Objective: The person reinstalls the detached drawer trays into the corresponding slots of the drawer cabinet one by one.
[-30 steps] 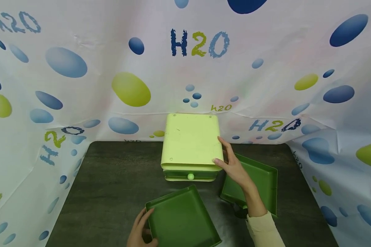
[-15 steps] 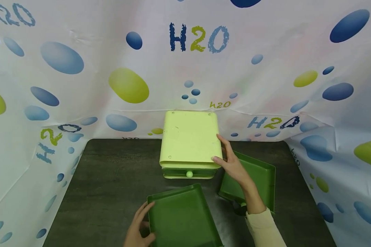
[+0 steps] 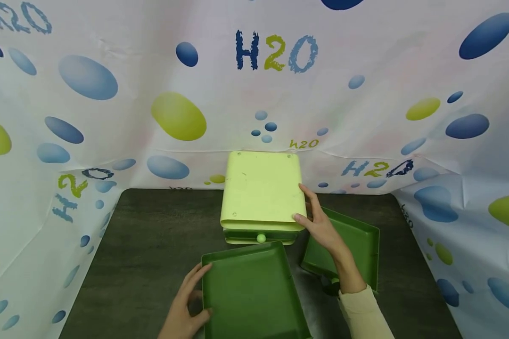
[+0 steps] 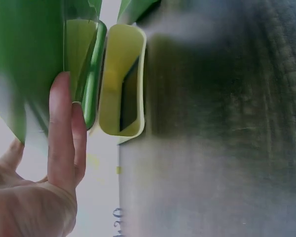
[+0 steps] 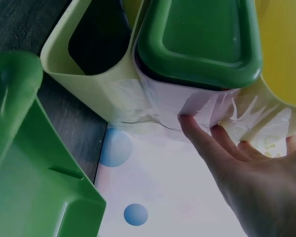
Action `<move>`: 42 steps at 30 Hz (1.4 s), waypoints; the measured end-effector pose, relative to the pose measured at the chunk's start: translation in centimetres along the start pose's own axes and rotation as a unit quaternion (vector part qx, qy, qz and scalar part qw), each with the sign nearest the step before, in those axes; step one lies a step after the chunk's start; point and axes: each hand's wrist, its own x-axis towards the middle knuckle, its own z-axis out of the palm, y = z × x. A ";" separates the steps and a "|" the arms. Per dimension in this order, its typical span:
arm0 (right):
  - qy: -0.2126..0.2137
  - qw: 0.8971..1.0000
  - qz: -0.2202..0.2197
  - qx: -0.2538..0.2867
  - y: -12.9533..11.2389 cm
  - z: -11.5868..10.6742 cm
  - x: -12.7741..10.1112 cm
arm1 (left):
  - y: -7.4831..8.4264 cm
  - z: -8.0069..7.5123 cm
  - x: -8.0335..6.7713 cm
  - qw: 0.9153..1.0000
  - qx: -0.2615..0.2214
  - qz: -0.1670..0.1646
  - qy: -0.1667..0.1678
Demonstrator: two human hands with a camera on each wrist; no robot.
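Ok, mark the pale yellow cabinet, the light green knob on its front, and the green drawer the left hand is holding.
Pale yellow cabinet [image 3: 264, 188]: head view, middle of its top panel.
Light green knob [image 3: 260, 238]: head view, its rounded front.
Held green drawer [image 3: 254, 293]: head view, its bare inside floor.

Dark table, seemingly wood-grained; spotted white H2O-printed sheet behind.

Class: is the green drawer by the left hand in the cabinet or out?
Out: the head view shows this green drawer, far edge included, in front of the cabinet.
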 end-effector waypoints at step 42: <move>-0.001 1.000 -0.012 0.002 0.1 -0.1 0.1 | 2.2 0.3 2.2 0.999 -0.045 -0.006 -0.013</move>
